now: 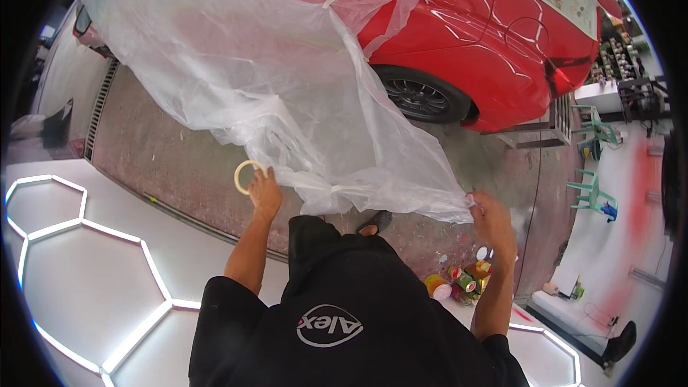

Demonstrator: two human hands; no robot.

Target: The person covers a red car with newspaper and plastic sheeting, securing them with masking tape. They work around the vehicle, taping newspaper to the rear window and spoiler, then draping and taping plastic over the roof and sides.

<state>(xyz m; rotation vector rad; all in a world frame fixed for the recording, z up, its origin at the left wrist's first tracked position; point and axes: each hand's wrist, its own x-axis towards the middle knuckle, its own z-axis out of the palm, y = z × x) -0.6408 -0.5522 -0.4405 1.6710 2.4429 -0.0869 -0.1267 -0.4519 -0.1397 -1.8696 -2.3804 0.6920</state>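
Observation:
A large translucent plastic sheet (287, 100) hangs from the side of a red car (459, 36) and is stretched toward me. Small strips of tape hold its upper part on the bodywork. My left hand (265, 193) grips a cream roll of masking tape (239, 178), beside the gathered near edge of the sheet. Whether those fingers also pinch the plastic is hard to see. On the other side, my right hand (493, 223) is closed on the sheet's near right corner, its fingers slightly blurred. The plastic sags in folds between both hands.
The car's rear wheel (423, 94) shows right of the sheet. Several cans (462, 281) stand on the floor near my right forearm. Green plastic stools (592, 192) are at the right, by a metal stand (537, 129). A floor drain (99, 111) runs along the left.

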